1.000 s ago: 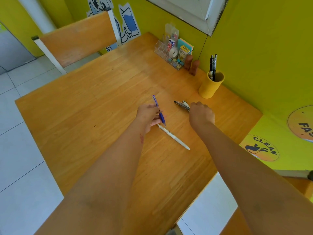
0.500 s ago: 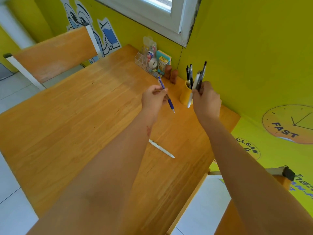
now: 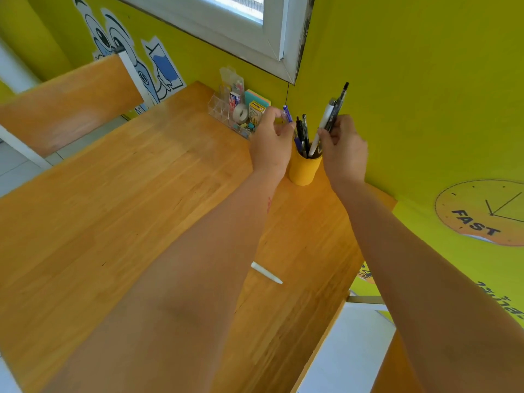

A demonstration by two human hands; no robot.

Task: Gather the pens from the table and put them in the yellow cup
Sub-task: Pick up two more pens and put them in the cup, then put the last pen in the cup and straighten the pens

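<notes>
One white pen (image 3: 266,272) lies on the wooden table (image 3: 113,211); both hands' grips clamp pens over the yellow cup (image 3: 304,168).

Both hands brought over the yellow cup (image 3: 304,169) — blue pen (image 3: 288,114) in the left hand (image 3: 270,143) lowered tip-first into it, white and black pens (image 3: 329,117) in the right hand (image 3: 343,150) dipped inside.

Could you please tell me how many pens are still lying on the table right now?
1: a white pen lies on the table between the forearms, partly hidden by the left one. The left arm may cover more.
</notes>
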